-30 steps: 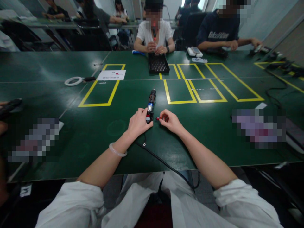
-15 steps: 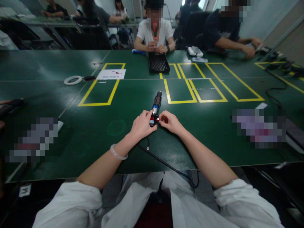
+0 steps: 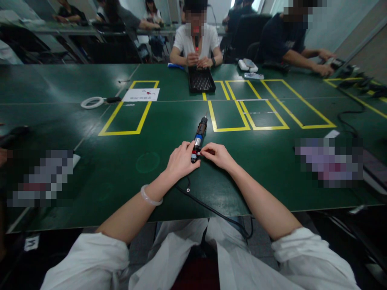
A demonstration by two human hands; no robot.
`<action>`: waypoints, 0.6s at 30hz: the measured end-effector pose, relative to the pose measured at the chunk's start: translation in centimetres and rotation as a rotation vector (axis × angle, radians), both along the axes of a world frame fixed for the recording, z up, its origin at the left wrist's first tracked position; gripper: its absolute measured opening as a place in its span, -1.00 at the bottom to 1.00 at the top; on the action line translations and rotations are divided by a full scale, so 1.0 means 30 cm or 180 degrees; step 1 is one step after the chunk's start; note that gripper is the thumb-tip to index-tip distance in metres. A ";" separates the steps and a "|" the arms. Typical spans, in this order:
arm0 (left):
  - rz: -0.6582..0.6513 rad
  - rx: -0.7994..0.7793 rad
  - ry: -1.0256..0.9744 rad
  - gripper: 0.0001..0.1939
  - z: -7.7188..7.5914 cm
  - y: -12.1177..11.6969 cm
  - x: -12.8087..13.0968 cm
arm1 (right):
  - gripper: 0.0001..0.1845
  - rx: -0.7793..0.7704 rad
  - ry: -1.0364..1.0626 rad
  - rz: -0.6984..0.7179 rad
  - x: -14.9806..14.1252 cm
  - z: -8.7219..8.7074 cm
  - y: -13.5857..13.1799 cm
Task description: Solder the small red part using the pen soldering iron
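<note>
An electric screwdriver (image 3: 198, 137) lies on the green table, its thin bit pointing away from me. Its body shows black, silver, blue and brown parts, with inner parts exposed near the rear end. My left hand (image 3: 181, 158) is wrapped over the rear left side and steadies it. At the right of that rear end, my right hand (image 3: 220, 155) pinches a small reddish part whose kind I cannot make out; the fingers hide most of it. A black power cord (image 3: 211, 206) with a small ring terminal (image 3: 188, 190) runs from the tool toward my lap.
Yellow tape rectangles (image 3: 119, 132) mark the table (image 3: 169, 117) ahead. Beyond lie a coiled white cable (image 3: 92, 102), a white paper sheet (image 3: 141, 94) and a black tray (image 3: 202, 89) before a seated person (image 3: 196, 44). Blurred-out flat items lie at left (image 3: 45, 175) and right (image 3: 329, 161).
My right fingers have shifted slightly left, closer to the screwdriver's rear end, and the reddish part is now more covered. My left hand keeps its hold; the screwdriver has hardly moved.
</note>
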State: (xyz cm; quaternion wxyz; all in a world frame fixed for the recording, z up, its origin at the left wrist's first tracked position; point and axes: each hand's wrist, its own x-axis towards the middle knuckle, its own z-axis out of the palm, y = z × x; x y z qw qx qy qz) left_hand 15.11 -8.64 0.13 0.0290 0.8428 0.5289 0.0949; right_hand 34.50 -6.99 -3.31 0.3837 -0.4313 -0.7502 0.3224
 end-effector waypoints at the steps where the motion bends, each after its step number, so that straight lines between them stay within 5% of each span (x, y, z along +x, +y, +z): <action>1: 0.0007 0.0007 0.0005 -0.31 -0.001 0.000 0.000 | -0.86 -0.0012 0.0017 -0.0027 -0.002 0.004 -0.003; 8: 0.0105 0.0112 0.0065 -0.28 -0.006 -0.005 0.015 | -0.89 -0.0139 0.0141 -0.0211 -0.005 0.017 -0.012; 18: 0.0262 0.0107 0.0232 -0.34 -0.002 0.013 0.005 | -0.88 -0.0378 0.0490 0.0095 -0.019 -0.015 -0.006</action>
